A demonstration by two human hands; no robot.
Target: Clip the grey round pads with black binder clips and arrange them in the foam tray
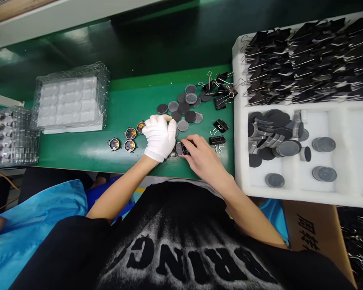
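My left hand, in a white glove, is closed with its fingers curled down over the green bench, hiding what it grips. Against it, my bare right hand pinches a black binder clip, partly covered by the fingers. Left of the glove lie several round watch heads with dark and orange dials, among them one watch head off by itself. Just beyond my hands are scattered grey and clear round discs. Loose binder clips lie right of my right hand.
A white foam tray at the right holds rows of binder clips and stacks of discs. Clear plastic blister trays are stacked at the back left, with filled trays farther left. A person's blue garment shows at the lower left.
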